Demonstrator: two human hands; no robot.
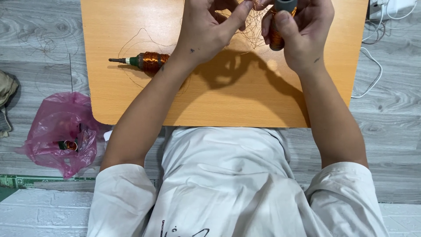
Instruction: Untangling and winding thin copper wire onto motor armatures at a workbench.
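Head view, looking straight down over a small wooden table point(219, 105) set on a grey plank floor point(39, 30).

Right hand point(302, 33): closed around a copper coil point(276, 37) wound on a core with a grey end point(286, 4). Thumb lies along the coil's near side, the other fingers wrap behind it. The coil is held upright-ish above the far edge of the table, at the top of the view, partly cut off by the frame edge.

Left hand point(208, 30): just beside the right, fingers pinched together at a tangle of loose copper wire point(250, 30) that spreads between the two hands. Thumb and forefinger meet at the strands; whether a single strand is gripped is too fine to tell. The hands are close, nearly touching at the fingertips, both lifted off the tabletop and casting a shadow below.

On the table, to the left of the left forearm: a second copper coil point(147, 60) lying on its side, with a green band and a dark shaft pointing left. Thin wire loops trail around it on the wood.

On the floor to the left: a pink plastic bag point(61, 131), crumpled, with a small coil-like piece inside. To the right of the table: white cables point(372, 66) running toward the top corner.

The person wears a white short-sleeved shirt point(228, 184).
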